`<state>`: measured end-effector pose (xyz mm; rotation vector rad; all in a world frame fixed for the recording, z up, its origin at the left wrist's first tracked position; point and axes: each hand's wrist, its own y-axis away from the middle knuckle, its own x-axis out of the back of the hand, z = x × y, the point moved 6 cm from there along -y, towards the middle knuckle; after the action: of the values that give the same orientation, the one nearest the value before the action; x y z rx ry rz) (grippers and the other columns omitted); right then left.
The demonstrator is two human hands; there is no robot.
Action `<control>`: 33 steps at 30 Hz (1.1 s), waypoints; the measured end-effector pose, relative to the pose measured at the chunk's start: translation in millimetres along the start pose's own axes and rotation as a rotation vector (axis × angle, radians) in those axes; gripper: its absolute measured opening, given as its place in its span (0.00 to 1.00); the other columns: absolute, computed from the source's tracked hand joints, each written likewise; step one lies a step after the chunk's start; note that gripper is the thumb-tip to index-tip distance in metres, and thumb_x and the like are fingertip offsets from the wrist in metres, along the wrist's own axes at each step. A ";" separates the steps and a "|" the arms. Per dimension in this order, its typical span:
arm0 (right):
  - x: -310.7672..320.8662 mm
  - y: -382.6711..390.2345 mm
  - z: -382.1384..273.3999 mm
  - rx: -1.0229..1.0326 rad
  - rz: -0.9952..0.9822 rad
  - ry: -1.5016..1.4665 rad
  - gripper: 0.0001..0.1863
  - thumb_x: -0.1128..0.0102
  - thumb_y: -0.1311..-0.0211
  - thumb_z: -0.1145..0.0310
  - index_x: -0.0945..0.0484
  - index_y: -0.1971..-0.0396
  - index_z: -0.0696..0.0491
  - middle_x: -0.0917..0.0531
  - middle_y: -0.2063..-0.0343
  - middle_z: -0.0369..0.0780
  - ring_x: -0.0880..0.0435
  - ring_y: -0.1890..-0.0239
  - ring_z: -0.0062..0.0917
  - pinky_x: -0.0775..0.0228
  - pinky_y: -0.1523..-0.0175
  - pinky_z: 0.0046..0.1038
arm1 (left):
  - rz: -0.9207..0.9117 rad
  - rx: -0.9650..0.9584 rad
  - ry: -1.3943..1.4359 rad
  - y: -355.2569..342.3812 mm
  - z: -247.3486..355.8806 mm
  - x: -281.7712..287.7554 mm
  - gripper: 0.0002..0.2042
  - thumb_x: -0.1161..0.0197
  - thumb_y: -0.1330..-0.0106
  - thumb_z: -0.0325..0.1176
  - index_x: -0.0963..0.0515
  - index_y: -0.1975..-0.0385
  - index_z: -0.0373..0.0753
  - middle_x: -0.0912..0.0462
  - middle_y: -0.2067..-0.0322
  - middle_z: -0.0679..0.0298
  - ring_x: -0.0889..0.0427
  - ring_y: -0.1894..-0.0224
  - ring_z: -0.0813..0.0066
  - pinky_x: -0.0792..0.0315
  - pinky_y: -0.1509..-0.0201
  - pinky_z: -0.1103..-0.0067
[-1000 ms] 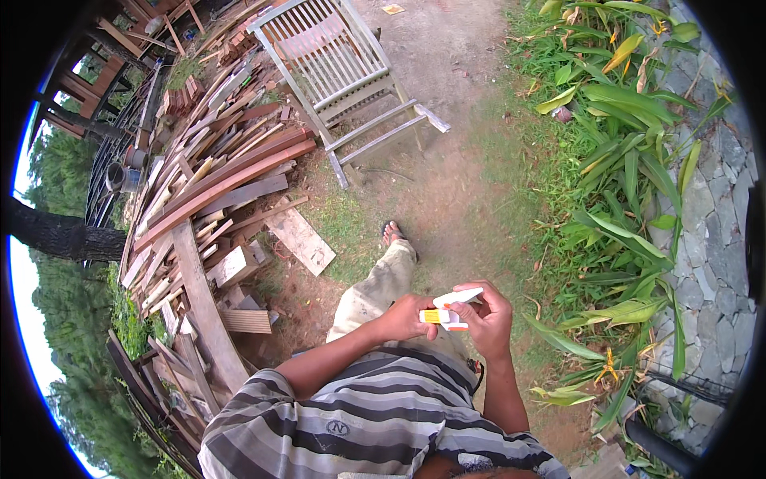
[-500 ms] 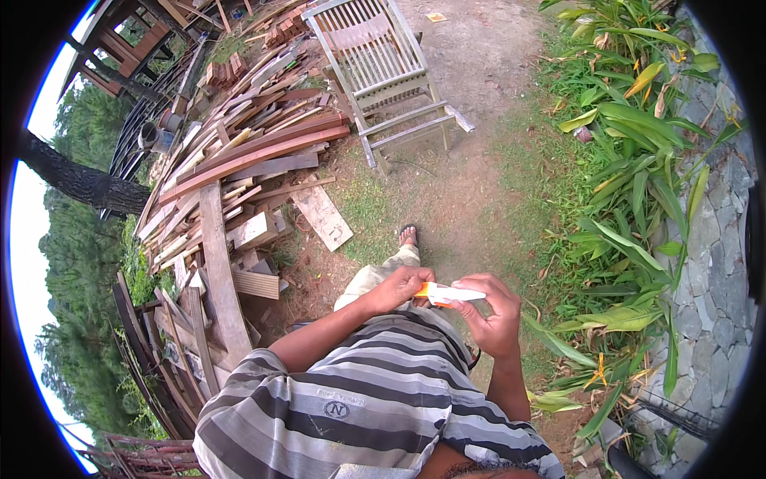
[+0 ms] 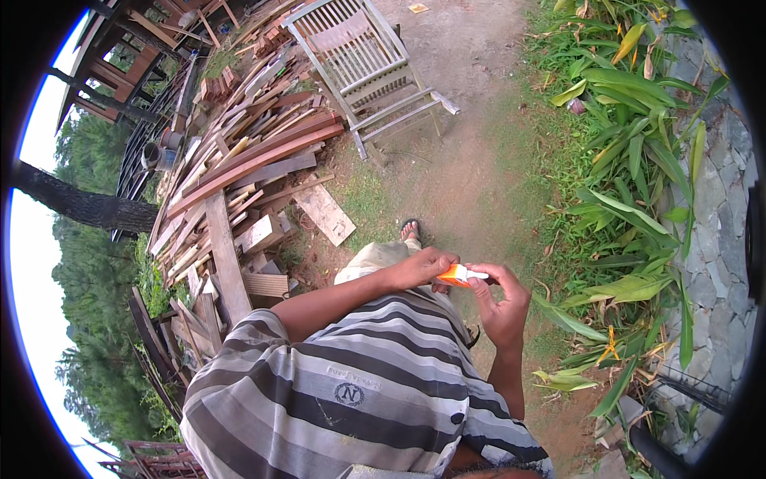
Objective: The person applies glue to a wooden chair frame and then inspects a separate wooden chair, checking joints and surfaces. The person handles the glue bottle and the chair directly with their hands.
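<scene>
We hold a small orange and white tube (image 3: 460, 275) in front of our chest, pinched between both hands above the dirt path (image 3: 471, 160). Our left hand (image 3: 419, 269) is closed over its orange end, fingers curled round it, while our right hand (image 3: 501, 302) grips the white tip with thumb and fingertips, palm turned toward us. The tube looks smooth and plastic, slim and short, lying nearly level between the two grips. Below our arms sits our striped grey shirt (image 3: 351, 383), soft knit with broad bands, and past the hands we see a pale trouser leg (image 3: 372, 259) ending in a sandalled foot (image 3: 410, 231) on bare earth. To our left lies a rough heap of wooden planks (image 3: 239, 176), long boards and short offcuts, reddish and weathered, stacked loosely at many angles. Ahead stands a slatted wooden chair frame (image 3: 359, 56), pale and tipped on its side. To our right, broad green leafy plants (image 3: 630, 184) edge a grey stone wall (image 3: 714, 239). The path between the planks and the plants gives open ground ahead of the foot, while the plants crowd close beside our right hand.
</scene>
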<state>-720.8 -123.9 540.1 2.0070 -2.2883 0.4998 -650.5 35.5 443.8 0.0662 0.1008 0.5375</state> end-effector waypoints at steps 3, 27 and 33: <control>3.2 -1.8 -0.7 0.129 -0.021 0.081 0.12 0.32 0.34 0.69 0.15 0.55 0.59 0.11 0.56 0.47 0.11 0.57 0.36 0.21 0.52 0.31 | -0.015 0.052 0.013 -3.1 9.8 -0.4 0.40 0.61 0.28 0.73 0.22 0.63 0.35 0.19 0.75 0.64 0.20 0.73 0.78 0.27 0.68 0.79; -78.2 -38.3 7.7 0.081 -0.195 0.052 0.23 0.25 0.41 0.71 0.19 0.46 0.58 0.13 0.54 0.47 0.11 0.52 0.35 0.18 0.51 0.34 | 0.122 0.136 0.249 55.6 -19.6 50.3 0.25 0.45 0.22 0.53 0.21 0.43 0.36 0.18 0.58 0.69 0.23 0.54 0.81 0.29 0.50 0.78; -115.2 -60.9 -21.5 0.236 -0.178 0.083 0.20 0.25 0.42 0.72 0.17 0.50 0.56 0.16 0.56 0.45 0.12 0.58 0.34 0.16 0.59 0.31 | 0.233 -0.045 0.339 81.9 1.2 76.3 0.21 0.40 0.24 0.52 0.21 0.48 0.38 0.17 0.57 0.69 0.19 0.56 0.81 0.22 0.51 0.77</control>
<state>-647.6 -14.1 543.7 2.2199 -2.0612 0.8554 -626.8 144.8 446.3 -0.0585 0.4158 0.7806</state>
